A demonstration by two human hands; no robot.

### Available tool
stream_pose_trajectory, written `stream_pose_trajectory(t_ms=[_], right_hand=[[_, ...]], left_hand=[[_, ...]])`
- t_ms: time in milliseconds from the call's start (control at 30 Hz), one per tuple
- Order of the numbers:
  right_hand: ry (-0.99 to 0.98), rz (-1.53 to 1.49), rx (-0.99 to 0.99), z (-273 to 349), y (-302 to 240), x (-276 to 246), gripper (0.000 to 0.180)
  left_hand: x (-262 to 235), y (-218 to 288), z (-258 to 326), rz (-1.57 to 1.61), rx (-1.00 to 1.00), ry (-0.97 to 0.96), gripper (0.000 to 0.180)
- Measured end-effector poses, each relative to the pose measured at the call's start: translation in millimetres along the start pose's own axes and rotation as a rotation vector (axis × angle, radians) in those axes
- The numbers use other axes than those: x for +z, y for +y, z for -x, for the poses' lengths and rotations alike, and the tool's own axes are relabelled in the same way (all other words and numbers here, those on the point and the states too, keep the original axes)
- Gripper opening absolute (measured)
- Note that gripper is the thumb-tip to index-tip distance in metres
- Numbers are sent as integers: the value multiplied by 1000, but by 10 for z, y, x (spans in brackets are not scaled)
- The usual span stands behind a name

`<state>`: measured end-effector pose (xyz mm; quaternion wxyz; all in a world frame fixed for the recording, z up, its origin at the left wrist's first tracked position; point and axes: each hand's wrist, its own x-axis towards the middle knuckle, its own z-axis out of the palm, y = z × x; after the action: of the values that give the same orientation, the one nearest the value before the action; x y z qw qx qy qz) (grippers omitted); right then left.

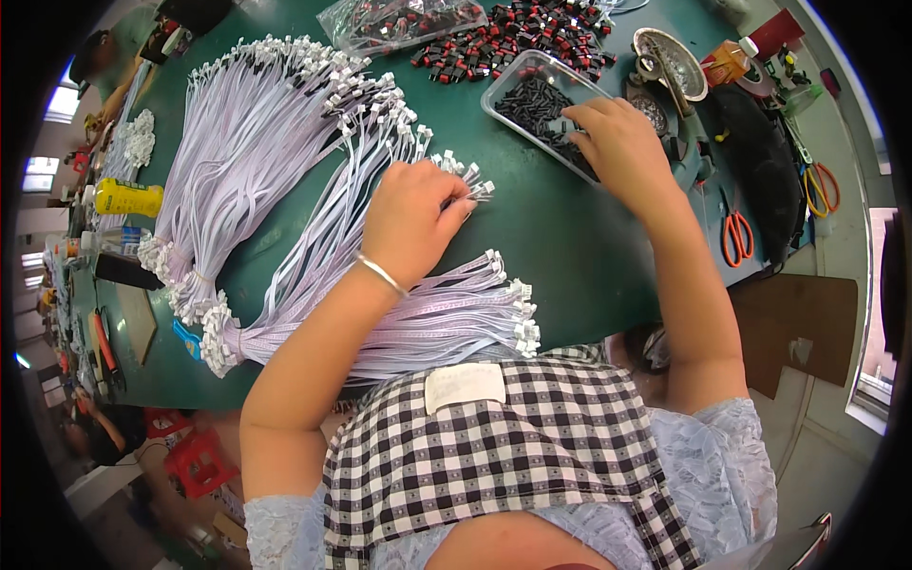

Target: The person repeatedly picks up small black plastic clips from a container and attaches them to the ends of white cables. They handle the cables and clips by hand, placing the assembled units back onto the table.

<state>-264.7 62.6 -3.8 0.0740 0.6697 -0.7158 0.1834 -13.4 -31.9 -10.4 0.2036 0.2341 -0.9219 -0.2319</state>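
My left hand (408, 214) is closed, thumb against fingers, on the end of a white flat cable (451, 190) close to its small white connectors. That cable belongs to a fanned bundle of white cables (318, 252) lying under my left forearm. My right hand (622, 152) reaches over the rim of a clear plastic box (491, 95). Thumb and forefinger are apart, among small black tubes (532, 103) in the box; the other fingertips are partly hidden. A second part of the bundle (437, 313) spreads toward my apron, its connectors at the right.
A large cable bundle (247, 152) lies at the far left. Red and black parts (518, 38) are heaped behind the box, beside a bagged lot (399, 24). Metal bowl (670, 62), orange-handled scissors (736, 237) and black bag (755, 152) stand right. A yellow bottle (128, 198) is left.
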Motion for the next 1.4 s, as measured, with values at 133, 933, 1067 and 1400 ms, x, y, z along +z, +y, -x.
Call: stream_pose_trajectory(t_ms=[133, 933, 1067, 1400], right_hand=[[-187, 89, 68, -50, -14, 106, 20], [-309, 193, -70, -101, 143, 113, 15], [-232, 183, 9, -170, 65, -21, 18], [-345, -522, -223, 237, -787, -245, 13]], left_hand=[[61, 13, 36, -154, 58, 20, 17], [-207, 275, 284, 540, -345, -203, 11], [-219, 259, 298, 763, -502, -280, 15], [-142, 203, 356, 1200, -686, -238, 11]])
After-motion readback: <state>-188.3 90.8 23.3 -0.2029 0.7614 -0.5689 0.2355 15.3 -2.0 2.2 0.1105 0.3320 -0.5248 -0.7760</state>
